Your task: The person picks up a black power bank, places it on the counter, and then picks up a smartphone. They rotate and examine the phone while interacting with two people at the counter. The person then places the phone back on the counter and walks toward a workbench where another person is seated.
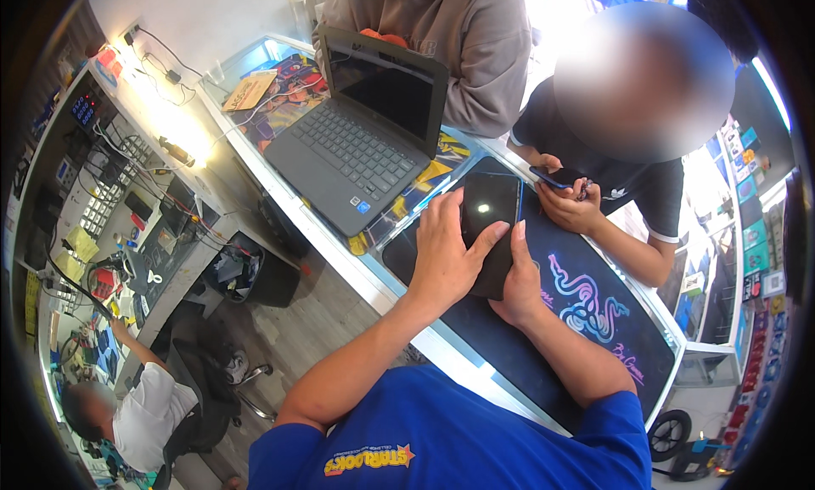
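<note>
A black smartphone (491, 203) with a dark, glossy screen is held over the counter mat, a bright light reflected in its glass. My left hand (446, 248) grips its left edge, with the thumb lying across the screen. Around the lower right side wraps my right hand (519, 282), its thumb along the edge; most of its fingers are hidden behind the phone. Under both hands lies a black desk mat (556, 363) with a multicoloured snake emblem. To the left of the phone stands an open grey laptop (348, 150) with a dark screen.
Across the counter, a person (637, 180) in a black shirt holds another phone (556, 177). Another person (484, 48) in a grey-brown hoodie leans behind the laptop. At the lower left, a person (153, 409) sits at a cluttered workbench (170, 278). A black bin (263, 273) stands beside the bench.
</note>
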The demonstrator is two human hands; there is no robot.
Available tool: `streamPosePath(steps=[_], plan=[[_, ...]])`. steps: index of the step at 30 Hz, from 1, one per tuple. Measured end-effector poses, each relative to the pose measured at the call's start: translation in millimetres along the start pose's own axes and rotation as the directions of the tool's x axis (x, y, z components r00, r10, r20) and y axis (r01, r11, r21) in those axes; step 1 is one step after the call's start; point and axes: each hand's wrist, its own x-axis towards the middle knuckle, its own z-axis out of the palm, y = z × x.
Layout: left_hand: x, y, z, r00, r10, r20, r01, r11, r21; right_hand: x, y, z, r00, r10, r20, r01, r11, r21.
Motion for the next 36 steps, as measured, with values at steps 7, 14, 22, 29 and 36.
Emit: streamPosePath(steps=[7,14,22,29,36], plan=[[5,-15,-14,0.930,-0.254,0.264,0.362,0.753,-0.550,5,-11,-6,0.995,0.058,0.079,-0.056,0.998,-0.020],[-3,-4,-44,0.840,-0.352,0.412,0.537,0.435,-0.723,9,-13,3,0.990,0.054,0.128,-0.028,0.980,-0.199],[-14,1,-36,0.959,-0.270,0.081,0.246,0.664,-0.706,14,-6,-10,0.975,-0.024,0.221,0.070,0.976,-0.206],[-21,18,-27,0.960,-0.144,0.242,0.279,0.595,-0.753,9,-14,5,0.983,-0.080,0.163,0.106,0.982,-0.154],[-46,-4,-134,0.959,-0.255,0.122,0.207,0.337,-0.919,19,-31,-6,0.986,-0.051,0.159,0.046,0.998,0.031]])
